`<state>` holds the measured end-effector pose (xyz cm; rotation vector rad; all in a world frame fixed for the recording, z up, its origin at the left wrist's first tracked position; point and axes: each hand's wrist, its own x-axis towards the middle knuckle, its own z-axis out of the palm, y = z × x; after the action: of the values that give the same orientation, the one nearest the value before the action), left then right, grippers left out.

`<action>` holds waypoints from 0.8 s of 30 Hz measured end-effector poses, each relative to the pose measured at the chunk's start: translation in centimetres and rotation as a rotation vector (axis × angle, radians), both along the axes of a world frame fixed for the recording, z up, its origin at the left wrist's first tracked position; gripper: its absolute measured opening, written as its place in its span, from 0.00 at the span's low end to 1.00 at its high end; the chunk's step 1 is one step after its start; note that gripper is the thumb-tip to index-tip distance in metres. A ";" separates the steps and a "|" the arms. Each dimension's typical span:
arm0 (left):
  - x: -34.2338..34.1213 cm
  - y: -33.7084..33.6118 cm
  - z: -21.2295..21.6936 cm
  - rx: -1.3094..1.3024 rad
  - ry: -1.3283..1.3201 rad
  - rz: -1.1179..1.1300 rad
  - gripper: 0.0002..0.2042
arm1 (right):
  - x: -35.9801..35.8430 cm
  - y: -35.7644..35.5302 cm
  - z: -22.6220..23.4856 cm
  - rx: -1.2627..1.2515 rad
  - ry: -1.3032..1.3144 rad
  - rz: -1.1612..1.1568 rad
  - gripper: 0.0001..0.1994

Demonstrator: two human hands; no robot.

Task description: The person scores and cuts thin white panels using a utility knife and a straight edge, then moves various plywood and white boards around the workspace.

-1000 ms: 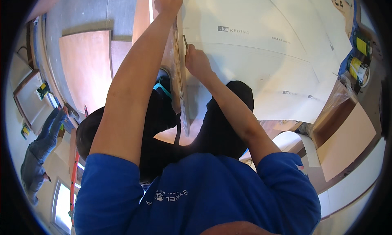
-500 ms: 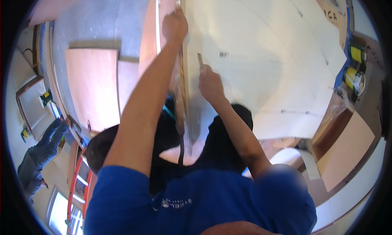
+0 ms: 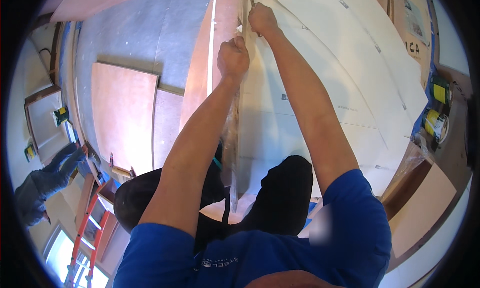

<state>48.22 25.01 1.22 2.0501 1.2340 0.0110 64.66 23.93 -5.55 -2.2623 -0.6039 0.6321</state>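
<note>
The right hand (image 3: 263, 21) has moved past the left hand (image 3: 233, 60), which curls at the brown wooden board edge (image 3: 232, 133) at twelve, its pinch unclear. Towards one, the right clasps a thin dark tool (image 3: 252, 1); a slip could scratch the flat white sheet (image 3: 360, 63).

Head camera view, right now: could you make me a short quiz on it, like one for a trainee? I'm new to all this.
1. Which of the person's hands grips the thin tool?
2. True or false: an orange-red ladder shows at the lower left of the picture.
3. Which of these is nearest the left hand?
A. a window
B. the long, narrow board edge
C. the person's knee

Key:
1. The right hand.
2. True.
3. B.
</note>
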 end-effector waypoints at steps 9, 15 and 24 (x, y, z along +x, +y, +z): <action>-1.0 1.0 -1.3 0.052 0.016 -0.012 0.27 | 0.5 2.1 0.0 -0.189 -0.272 0.479 0.12; -0.3 0.1 -2.8 0.228 -0.095 -0.017 0.29 | 1.6 2.1 -2.8 -0.041 -0.279 0.280 0.14; -0.5 0.6 -1.3 0.109 -0.013 -0.022 0.29 | -5.0 -1.6 -1.8 0.024 -0.187 0.165 0.15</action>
<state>47.70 25.57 -0.11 2.1538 1.2273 0.0829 59.71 22.36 -7.34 -2.2803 -0.8924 0.4917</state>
